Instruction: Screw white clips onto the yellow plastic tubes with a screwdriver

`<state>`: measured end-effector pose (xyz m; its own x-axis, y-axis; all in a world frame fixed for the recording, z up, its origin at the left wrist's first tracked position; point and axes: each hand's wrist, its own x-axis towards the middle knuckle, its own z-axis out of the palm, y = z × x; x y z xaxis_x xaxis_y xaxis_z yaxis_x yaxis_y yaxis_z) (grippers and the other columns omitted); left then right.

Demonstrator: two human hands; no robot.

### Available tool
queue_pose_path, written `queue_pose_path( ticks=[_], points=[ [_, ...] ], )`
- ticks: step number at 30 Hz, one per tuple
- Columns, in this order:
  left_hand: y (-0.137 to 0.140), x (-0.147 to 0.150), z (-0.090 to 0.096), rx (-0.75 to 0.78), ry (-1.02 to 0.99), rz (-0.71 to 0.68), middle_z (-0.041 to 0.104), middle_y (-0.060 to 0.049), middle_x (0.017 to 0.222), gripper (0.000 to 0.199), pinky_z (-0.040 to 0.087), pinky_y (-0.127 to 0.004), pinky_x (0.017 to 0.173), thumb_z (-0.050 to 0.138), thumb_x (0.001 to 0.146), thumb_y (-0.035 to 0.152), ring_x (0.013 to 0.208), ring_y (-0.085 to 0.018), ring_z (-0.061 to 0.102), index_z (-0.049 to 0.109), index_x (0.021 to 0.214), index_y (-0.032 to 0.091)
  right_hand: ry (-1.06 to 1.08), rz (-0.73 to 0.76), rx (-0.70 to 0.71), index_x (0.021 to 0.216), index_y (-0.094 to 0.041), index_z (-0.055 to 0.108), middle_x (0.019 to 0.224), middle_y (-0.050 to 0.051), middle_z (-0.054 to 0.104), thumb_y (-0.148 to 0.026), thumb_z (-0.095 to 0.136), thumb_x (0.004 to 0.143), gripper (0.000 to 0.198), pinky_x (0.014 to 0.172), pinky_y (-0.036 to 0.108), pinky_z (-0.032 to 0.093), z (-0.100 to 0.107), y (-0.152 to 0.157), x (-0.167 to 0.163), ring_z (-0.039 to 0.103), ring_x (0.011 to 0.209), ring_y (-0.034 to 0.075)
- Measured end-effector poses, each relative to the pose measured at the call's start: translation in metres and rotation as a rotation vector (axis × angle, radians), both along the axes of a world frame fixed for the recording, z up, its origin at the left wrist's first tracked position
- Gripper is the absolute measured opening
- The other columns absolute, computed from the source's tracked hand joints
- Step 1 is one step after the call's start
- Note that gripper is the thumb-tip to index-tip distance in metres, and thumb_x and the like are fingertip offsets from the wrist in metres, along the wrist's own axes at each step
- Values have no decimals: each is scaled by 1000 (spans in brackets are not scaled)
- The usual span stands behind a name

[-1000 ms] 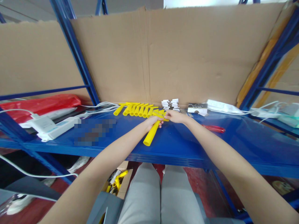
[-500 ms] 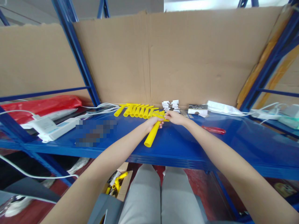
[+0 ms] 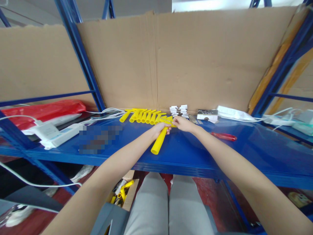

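Observation:
My left hand (image 3: 162, 129) is wrapped round the upper part of a yellow plastic scraper (image 3: 158, 143). Its hollow, tube-like handle points down toward me, over the blue shelf top. At the scraper's wide head, my right hand (image 3: 180, 124) is closed with fingertips pressed on the right end. Whether a small part lies under those fingertips is hidden. Behind my hands, several more yellow scrapers (image 3: 143, 117) lie side by side in a row. A stack of small white-and-black packets (image 3: 179, 111) sits just beyond my right hand.
A red-handled screwdriver (image 3: 223, 136) lies right of my right forearm. Behind it are a small black-and-white box (image 3: 207, 115) and a white power strip (image 3: 233, 114). Another power strip (image 3: 61, 135) lies at left. Below the shelf, an open cardboard box (image 3: 130, 195) holds yellow pieces.
Almost nothing differs. My right fingers have shifted very slightly at the scraper's head, while my left hand keeps the same hold.

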<state>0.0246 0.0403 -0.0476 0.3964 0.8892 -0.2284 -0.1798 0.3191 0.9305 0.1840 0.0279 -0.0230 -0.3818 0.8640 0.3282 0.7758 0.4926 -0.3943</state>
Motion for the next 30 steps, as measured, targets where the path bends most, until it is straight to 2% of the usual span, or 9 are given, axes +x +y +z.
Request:
queue_pose_path(
  ticks=[6, 13, 18, 23, 26, 30],
  points=[
    [2, 0, -1, 19, -36, -24, 48, 4, 50, 6, 33, -17, 40, 60, 82, 14, 40, -5, 39, 58, 88, 15, 68, -17, 37, 71, -21, 42, 75, 0, 56, -12, 51, 80, 16, 63, 23, 38, -5, 5, 2, 50, 67, 13],
    [1, -1, -1, 8, -11, -45, 47, 4, 51, 9, 32, -17, 39, 62, 81, 15, 40, -6, 39, 59, 89, 16, 40, -46, 80, 78, -21, 42, 78, 1, 54, -17, 54, 81, 13, 65, 25, 40, -8, 4, 3, 50, 70, 13],
    [-4, 0, 3, 6, -22, -33, 46, 5, 50, 9, 30, -16, 36, 61, 80, 13, 38, -5, 37, 57, 87, 17, 37, -56, 13, 80, -20, 43, 79, 1, 55, -18, 54, 83, 12, 64, 24, 40, -3, 2, 3, 51, 70, 13],
    [-19, 5, 15, -16, -3, -37, 41, 7, 47, 11, 24, -13, 32, 47, 83, 5, 33, -4, 35, 51, 81, 15, -51, -122, -14, 88, -18, 49, 90, 7, 62, -30, 53, 87, 13, 66, 25, 43, -2, -2, 8, 57, 77, 16],
    [-27, 8, 21, -7, -13, -12, 39, 7, 45, 17, 24, -12, 31, 40, 86, 3, 32, -4, 34, 49, 78, 15, -148, -194, 77, 95, -16, 53, 103, 14, 64, -41, 50, 89, 26, 75, 33, 46, 5, -6, 10, 60, 91, 23],
    [-30, 7, 25, -15, -12, 36, 39, 6, 44, 21, 25, -12, 30, 38, 87, 2, 32, -3, 33, 46, 73, 15, -114, -365, 367, 110, -15, 56, 118, 19, 61, -41, 36, 94, 36, 88, 44, 43, 37, -17, 19, 54, 111, 31]
  ],
)
